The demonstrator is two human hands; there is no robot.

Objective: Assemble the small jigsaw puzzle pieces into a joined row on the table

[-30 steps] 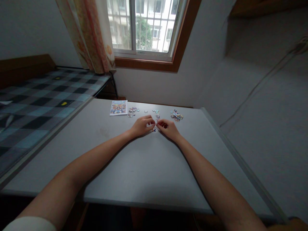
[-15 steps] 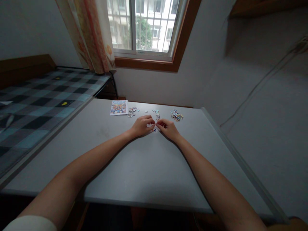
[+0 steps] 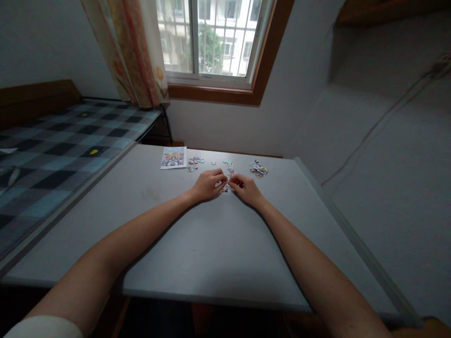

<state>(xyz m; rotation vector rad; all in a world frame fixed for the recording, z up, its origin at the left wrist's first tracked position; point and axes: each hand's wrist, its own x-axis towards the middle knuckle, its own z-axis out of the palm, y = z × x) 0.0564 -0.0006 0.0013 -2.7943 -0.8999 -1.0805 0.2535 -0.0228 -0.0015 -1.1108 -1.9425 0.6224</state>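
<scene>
My left hand [image 3: 210, 183] and my right hand [image 3: 245, 188] meet at the fingertips over the table, thumbs and fingers pinched together. Between them is a small jigsaw puzzle piece, mostly hidden by the fingers. Just beyond the fingertips runs a narrow joined strip of puzzle pieces [image 3: 230, 167]. A few dark and coloured pieces [image 3: 225, 190] lie just below the left fingertips. To the right of the strip is a pile of loose puzzle pieces [image 3: 259, 169]; a smaller group of pieces [image 3: 196, 160] lies to its left, with a single piece [image 3: 213, 163] in between.
A printed picture sheet [image 3: 174, 157] lies at the far left of the white table [image 3: 197, 249]. A bed with a checked cover [image 3: 70, 141] stands along the left side. Behind are a curtain [image 3: 137, 56] and a barred window; a cable [image 3: 373, 126] hangs on the right wall.
</scene>
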